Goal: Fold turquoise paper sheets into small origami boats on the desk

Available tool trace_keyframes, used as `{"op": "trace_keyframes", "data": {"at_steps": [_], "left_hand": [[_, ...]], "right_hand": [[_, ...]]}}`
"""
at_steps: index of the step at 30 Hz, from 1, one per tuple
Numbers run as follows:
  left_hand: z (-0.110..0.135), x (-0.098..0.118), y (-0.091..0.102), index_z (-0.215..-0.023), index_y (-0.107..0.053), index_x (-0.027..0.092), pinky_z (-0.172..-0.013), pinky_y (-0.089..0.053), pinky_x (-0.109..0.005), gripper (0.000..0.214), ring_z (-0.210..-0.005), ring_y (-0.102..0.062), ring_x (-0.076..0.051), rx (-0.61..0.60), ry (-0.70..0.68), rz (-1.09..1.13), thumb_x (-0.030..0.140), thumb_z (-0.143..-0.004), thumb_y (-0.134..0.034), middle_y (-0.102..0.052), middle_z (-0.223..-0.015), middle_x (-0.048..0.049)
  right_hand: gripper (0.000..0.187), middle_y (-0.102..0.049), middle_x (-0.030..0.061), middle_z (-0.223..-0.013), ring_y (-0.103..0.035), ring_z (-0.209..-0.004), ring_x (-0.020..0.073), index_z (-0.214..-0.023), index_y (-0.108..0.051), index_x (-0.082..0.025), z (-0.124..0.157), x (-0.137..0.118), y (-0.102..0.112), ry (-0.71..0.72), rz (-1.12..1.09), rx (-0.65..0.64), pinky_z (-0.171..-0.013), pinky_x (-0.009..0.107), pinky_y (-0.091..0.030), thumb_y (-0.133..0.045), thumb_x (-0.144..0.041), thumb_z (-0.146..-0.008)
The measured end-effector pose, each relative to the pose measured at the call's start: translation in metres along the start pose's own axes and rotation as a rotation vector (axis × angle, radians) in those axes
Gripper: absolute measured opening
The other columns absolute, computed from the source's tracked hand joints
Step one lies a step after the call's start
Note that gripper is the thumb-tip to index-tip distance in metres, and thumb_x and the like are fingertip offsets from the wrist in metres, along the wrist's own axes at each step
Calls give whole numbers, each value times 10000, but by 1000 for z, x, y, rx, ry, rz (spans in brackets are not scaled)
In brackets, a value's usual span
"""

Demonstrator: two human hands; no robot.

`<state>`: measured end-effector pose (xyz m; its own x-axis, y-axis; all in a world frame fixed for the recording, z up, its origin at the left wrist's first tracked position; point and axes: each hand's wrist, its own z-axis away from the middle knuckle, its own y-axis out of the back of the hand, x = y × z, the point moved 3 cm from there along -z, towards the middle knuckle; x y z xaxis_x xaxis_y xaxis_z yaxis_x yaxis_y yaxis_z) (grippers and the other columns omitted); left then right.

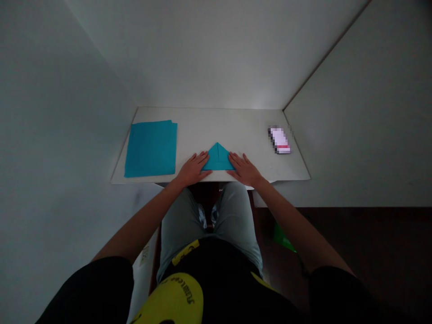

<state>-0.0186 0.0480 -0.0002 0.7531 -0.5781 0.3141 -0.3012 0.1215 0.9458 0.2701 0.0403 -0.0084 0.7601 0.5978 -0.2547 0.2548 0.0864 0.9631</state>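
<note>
A teal paper folded into a triangle lies near the front edge of the white table, its tip pointing away from me. My left hand lies flat with fingers stretched out against the triangle's left corner. My right hand lies flat the same way against its right corner. Neither hand grips anything.
A stack of flat teal paper sheets lies at the table's left side. A blurred phone-like object sits at the right near the wall. White walls close in the table on the left, back and right. My knees are under the front edge.
</note>
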Motion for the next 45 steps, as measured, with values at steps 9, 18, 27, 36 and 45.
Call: {"op": "trace_keyframes", "data": {"at_steps": [9,18,27,36,45], "left_hand": [[6,11,14,-1429,-728,179,-1312,-449,-515,480,-1527,-587,-294,17,-39,71,448,-1112,-490,-661,-1586,-132],[-16,44,12,-1394,-740,203,-1180,-519,-519,399,-1370,-672,-327,152,135,-100,174,-1041,-554,-738,-1459,-145],[29,51,-15,-1698,-436,107,-1392,-278,-527,721,-1692,-329,-336,117,69,-65,519,-1108,-482,-348,-1808,-178],[57,23,1,-1639,-535,219,-1378,-299,-579,658,-1645,-422,-349,125,77,17,463,-1036,-637,-522,-1714,-151],[69,18,18,-1058,-769,228,-1068,-576,-485,296,-1089,-756,-279,330,379,364,475,-1055,-606,-836,-1109,-81]], "right_hand": [[542,-632,145,-1617,-611,-1498,342,-1518,-668,-196,1,-5,27,-28,18,-14,-1314,609,-384,-565,-533,-1106],[475,-674,122,-1578,-625,-1457,307,-1499,-684,-204,-16,-37,17,-214,78,202,-1251,556,-473,-468,-147,-1080],[712,-348,187,-1799,-352,-1685,335,-1744,-364,-109,13,-55,-21,-149,-48,123,-1381,597,-303,-389,-502,-1151],[881,-321,235,-1803,-322,-1692,378,-1764,-279,-92,41,-27,-7,-119,9,92,-1382,644,-237,-522,-586,-1076],[402,-825,98,-1068,-754,-1024,303,-1127,-804,-244,56,-25,30,-271,-346,291,-978,473,-583,-515,-522,-1108]]}}
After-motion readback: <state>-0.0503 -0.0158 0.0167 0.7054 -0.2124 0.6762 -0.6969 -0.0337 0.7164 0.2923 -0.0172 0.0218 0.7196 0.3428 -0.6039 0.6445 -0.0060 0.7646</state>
